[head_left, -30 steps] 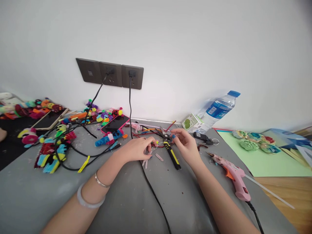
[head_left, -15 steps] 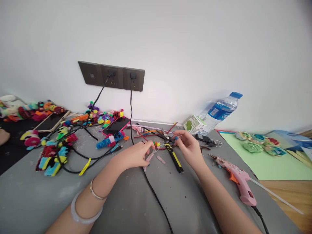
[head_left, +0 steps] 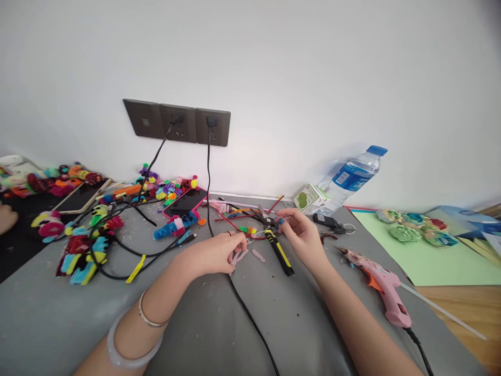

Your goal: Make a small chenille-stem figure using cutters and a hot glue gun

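My left hand (head_left: 221, 253) is low over the grey table, its thumb and fingers closed on a pale pink strip (head_left: 240, 256) at the fingertips. A second short pale pink piece (head_left: 258, 255) lies just to the right. My right hand (head_left: 300, 234) is beside the pliers (head_left: 278, 253), thumb and index finger brought close together; what is between them is too small to make out. One black-and-yellow handle of the pliers points towards me. Red pipe cleaners (head_left: 276, 204) and a small green-and-orange piece (head_left: 247, 230) lie between my hands.
A pink glue gun (head_left: 385, 292) lies at right, near keys (head_left: 347, 228) and a tilted water bottle (head_left: 354, 177). Black cables (head_left: 250, 316) cross the table. Colourful pipe-cleaner figures (head_left: 84, 253) and phones (head_left: 188, 202) fill the left. Another person's hand (head_left: 6, 218) shows at far left.
My left fingers have shifted slightly and drawn in around the pale pink strip, uncovering more of the green-and-orange piece. My right hand has hardly moved.
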### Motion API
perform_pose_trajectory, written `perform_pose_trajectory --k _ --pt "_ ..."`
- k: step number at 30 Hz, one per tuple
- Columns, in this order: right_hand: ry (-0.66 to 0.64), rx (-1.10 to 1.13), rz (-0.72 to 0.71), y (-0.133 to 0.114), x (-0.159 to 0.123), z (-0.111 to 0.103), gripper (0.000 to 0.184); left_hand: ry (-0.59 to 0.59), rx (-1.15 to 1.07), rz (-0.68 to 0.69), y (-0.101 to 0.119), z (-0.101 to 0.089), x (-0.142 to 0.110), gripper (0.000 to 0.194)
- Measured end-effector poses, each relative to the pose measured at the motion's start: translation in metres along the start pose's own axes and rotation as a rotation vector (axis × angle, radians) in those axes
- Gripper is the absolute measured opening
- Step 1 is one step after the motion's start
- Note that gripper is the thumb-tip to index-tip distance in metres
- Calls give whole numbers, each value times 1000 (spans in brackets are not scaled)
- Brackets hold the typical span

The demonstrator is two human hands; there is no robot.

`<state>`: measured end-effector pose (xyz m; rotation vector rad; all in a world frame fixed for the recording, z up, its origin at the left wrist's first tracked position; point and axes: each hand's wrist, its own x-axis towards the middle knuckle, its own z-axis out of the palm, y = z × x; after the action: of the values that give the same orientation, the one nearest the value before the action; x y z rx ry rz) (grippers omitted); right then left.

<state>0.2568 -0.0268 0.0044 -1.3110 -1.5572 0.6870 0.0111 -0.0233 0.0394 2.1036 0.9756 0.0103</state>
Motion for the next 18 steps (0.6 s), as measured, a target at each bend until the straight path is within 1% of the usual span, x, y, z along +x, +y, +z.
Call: perform_pose_trajectory --k 5,9,11,15,18 --pt "15 5 -17 0 1 -2 18 9 -68 27 -8 1 2 34" --pt "30 4 -32 0 2 -3 17 80 -158 53 -13 -2 5 30" --pt "34 4 -36 0 1 -3 16 110 -209 92 -12 -8 4 29" --pt "11 29 -23 -4 0 -2 16 224 -360 202 -9 -23 0 26" --pt "-51 107 -28 -9 0 0 19 215 -553 284 -9 -29 -3 23"
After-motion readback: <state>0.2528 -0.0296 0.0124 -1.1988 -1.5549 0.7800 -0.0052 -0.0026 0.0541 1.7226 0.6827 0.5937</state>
